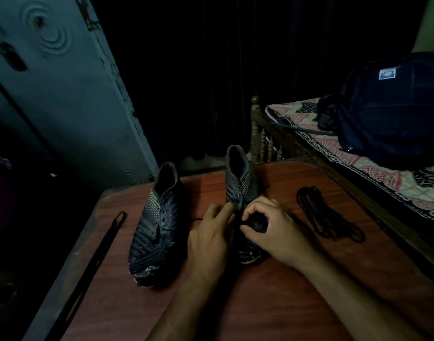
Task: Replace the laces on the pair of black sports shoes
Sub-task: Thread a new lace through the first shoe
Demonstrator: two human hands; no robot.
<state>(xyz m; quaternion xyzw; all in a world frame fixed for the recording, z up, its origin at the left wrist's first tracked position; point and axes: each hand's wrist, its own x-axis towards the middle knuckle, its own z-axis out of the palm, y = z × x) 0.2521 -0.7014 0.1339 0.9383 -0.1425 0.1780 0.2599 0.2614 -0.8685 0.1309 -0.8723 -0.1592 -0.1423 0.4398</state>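
Both hands on right shoe: left hand fingers pinch its eyelet edge; right hand fingers grip black lace.

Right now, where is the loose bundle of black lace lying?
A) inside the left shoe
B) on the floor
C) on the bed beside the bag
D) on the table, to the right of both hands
D: the coiled black lace lies on the wooden table, right of the right hand.
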